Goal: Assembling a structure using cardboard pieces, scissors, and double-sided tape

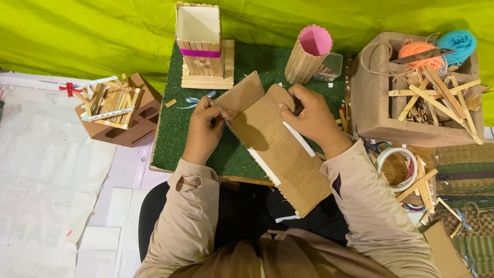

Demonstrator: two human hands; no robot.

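Cardboard sheet gripped by both hands over green mat; stick boxes behind.

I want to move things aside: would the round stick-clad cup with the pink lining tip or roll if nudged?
The round stick-clad cup with the pink lining looks tall for its base, so a nudge near the rim could probably tip it. Once down, its round wall would likely roll, though the green turf mat may slow it. It is probably light.

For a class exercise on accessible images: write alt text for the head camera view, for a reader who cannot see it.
A person's left hand and right hand grip a folded piece of brown corrugated cardboard over a green artificial-grass mat. Behind stand a square ice-cream-stick box with a pink band and a round stick holder lined in pink.
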